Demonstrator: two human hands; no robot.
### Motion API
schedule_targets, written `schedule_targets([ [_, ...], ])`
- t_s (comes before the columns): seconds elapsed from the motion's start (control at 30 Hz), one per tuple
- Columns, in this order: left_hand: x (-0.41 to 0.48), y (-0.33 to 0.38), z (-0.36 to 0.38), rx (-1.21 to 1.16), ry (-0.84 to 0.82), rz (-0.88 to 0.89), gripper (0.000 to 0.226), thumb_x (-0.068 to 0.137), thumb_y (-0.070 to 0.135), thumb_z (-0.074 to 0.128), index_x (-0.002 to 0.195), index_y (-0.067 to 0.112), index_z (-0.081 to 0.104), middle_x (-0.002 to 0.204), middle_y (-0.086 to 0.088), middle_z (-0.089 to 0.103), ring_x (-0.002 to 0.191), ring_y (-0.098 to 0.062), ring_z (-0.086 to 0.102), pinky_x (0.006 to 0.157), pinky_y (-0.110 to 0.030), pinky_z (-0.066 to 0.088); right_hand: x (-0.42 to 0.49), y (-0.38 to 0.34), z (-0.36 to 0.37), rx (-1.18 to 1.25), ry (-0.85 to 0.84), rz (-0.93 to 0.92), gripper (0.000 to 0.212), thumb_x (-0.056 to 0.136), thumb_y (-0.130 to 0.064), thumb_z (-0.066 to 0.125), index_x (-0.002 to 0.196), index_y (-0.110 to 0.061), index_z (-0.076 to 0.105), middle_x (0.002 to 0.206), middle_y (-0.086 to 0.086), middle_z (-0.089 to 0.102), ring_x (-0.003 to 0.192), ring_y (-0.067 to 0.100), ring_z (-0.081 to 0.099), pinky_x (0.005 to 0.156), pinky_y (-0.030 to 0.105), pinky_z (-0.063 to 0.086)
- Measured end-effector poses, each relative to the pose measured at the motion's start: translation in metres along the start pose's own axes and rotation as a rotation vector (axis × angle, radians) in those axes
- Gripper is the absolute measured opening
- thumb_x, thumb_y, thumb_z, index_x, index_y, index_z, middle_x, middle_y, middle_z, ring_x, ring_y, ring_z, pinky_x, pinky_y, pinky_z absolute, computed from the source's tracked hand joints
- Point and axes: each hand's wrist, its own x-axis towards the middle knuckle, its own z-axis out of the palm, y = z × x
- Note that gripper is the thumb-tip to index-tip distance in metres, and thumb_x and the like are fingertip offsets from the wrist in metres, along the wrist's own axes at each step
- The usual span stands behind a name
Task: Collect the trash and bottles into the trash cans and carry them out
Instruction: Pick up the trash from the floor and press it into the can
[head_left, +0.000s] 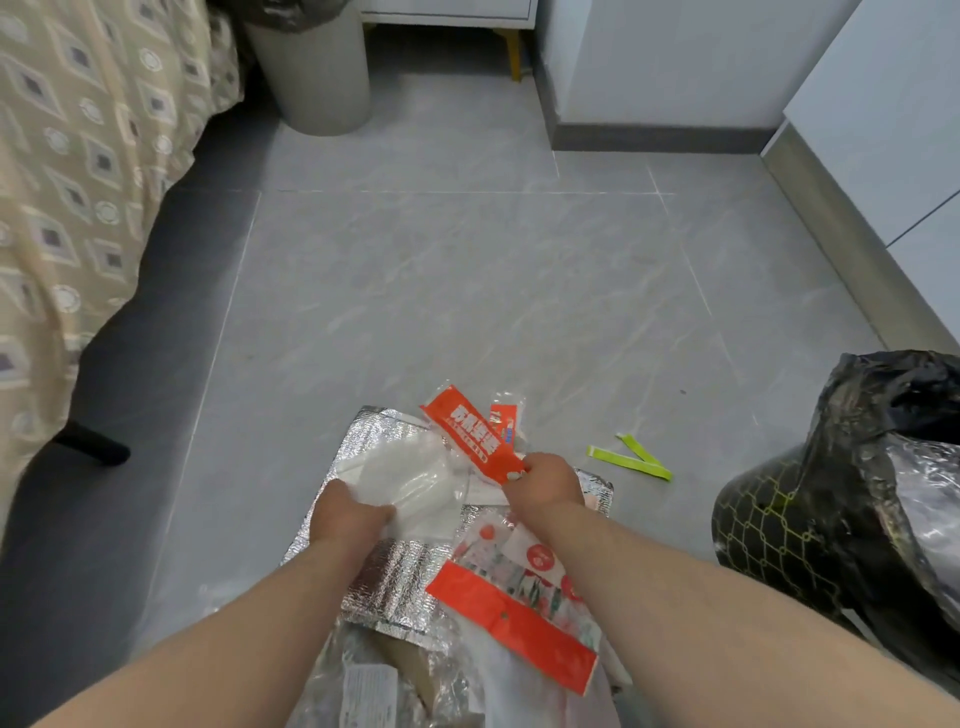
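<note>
1. Crinkled clear plastic wrapping (363, 686), with a white label on it, lies nearest the camera at the bottom edge of the floor (467, 291), which is smooth grey tile with thin pale joints.
2. At far left, a bedspread (78, 171) of beige cloth with a diamond pattern hangs over the dark grey bed base (104, 415).
3. One pale round trash can (317, 67), lined with a black bag, stands far off at the floor's top edge, beside the bed.
4. A silver foil bag (379, 577), quilted and shiny, lies flat under both forearms.
5. The left hand (353, 514) is closed on a soft, cloudy-white plastic bag (410, 483) that rests on the foil.
6. A flat packet (514, 608), red-banded with a printed flower pattern, overlaps the foil's right side.
7. The right hand (545, 480) pinches the end of a long red wrapper (467, 436) with white lettering; a smaller red-and-clear wrapper (506, 415) lies just behind it.
8. Two thin yellow-green strips (636, 460), forming a V, lie on bare tile to the right.
9. A second trash can (769, 525), dark with a yellow-green lattice pattern, stands at the right edge, its glossy black liner (893, 415) bunched over the top.
</note>
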Motion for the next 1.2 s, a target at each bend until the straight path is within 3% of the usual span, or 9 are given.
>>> schedule_targets([
  [0.13,-0.026,0.004,-0.033,-0.284,-0.136,-0.006,0.030,0.076,0.001,0.075,0.095,0.001,0.052,0.090,-0.015,0.058,0.068,-0.025,0.053,0.058,-0.029,0.040,-0.027,-0.009,-0.052,0.184,-0.107,-0.020,0.010,0.072,-0.008,0.063,0.064,-0.013,0.061,0.062,0.005,0.059,0.063,0.025,0.059,0.056,0.026,0.046],
  [0.27,-0.077,0.035,-0.067,-0.495,-0.216,-0.005,0.027,0.082,0.000,0.070,0.097,0.007,0.049,0.070,-0.006,0.049,0.051,-0.017,0.041,0.051,-0.027,0.033,-0.075,-0.018,-0.134,0.205,-0.141,-0.100,0.009,0.073,-0.005,0.067,0.079,-0.011,0.065,0.076,0.011,0.066,0.062,0.020,0.061,0.058,0.025,0.049],
  [0.47,-0.175,0.105,-0.094,-0.728,-0.373,0.062,0.024,0.084,-0.004,0.064,0.091,0.014,0.051,0.080,-0.007,0.058,0.057,-0.017,0.048,0.055,-0.028,0.037,-0.165,-0.006,-0.269,0.270,0.028,-0.200,0.014,0.076,-0.010,0.071,0.087,-0.015,0.066,0.083,0.009,0.069,0.069,0.020,0.063,0.063,0.025,0.049],
  [0.6,-0.236,0.146,-0.093,-0.848,-0.407,0.059,0.060,0.082,-0.006,0.064,0.130,0.019,0.040,0.084,-0.007,0.058,0.055,-0.015,0.048,0.050,-0.028,0.036,-0.210,0.027,-0.330,0.406,0.133,-0.176,0.024,0.075,-0.013,0.071,0.098,-0.015,0.066,0.084,0.011,0.070,0.073,0.026,0.067,0.063,0.032,0.053],
  [0.67,-0.268,0.163,-0.082,-0.815,-0.462,0.097,0.046,0.083,-0.007,0.063,0.122,0.012,0.046,0.082,-0.008,0.058,0.054,-0.015,0.050,0.047,-0.026,0.039,-0.223,0.050,-0.349,0.557,0.176,-0.149,0.029,0.078,-0.012,0.069,0.106,-0.012,0.064,0.091,0.014,0.071,0.080,0.031,0.068,0.069,0.039,0.055],
  [0.73,-0.298,0.177,-0.061,-0.770,-0.532,0.118,0.028,0.083,-0.007,0.062,0.095,0.015,0.049,0.078,-0.008,0.057,0.055,-0.017,0.048,0.045,-0.024,0.041,-0.232,0.075,-0.363,0.724,0.194,-0.110,0.029,0.083,-0.007,0.065,0.112,-0.010,0.059,0.090,0.014,0.068,0.075,0.027,0.064,0.062,0.032,0.051],
  [0.8,-0.324,0.189,-0.032,-0.748,-0.573,0.125,0.028,0.083,-0.007,0.063,0.088,0.017,0.049,0.073,-0.008,0.061,0.061,-0.017,0.046,0.055,-0.027,0.039,-0.238,0.101,-0.373,0.802,0.232,-0.071,0.028,0.086,-0.005,0.063,0.112,-0.012,0.057,0.087,0.010,0.065,0.072,0.023,0.060,0.060,0.029,0.046],
  [0.93,-0.365,0.204,0.036,-0.688,-0.684,0.107,0.031,0.083,-0.006,0.065,0.097,0.017,0.049,0.083,-0.006,0.060,0.064,-0.016,0.048,0.058,-0.027,0.037,-0.235,0.155,-0.389,0.934,0.358,0.015,0.022,0.086,-0.003,0.061,0.105,-0.013,0.056,0.082,0.009,0.060,0.069,0.021,0.055,0.054,0.027,0.044],
  [1.2,-0.390,0.222,0.152,-0.506,-0.832,-0.039,0.005,0.084,0.008,0.063,0.088,0.009,0.058,0.062,-0.006,0.062,0.052,-0.019,0.054,0.039,-0.021,0.043,-0.196,0.211,-0.371,1.163,0.405,0.138,0.020,0.082,-0.001,0.063,0.097,-0.013,0.062,0.088,0.012,0.066,0.077,0.028,0.062,0.060,0.032,0.052],
])
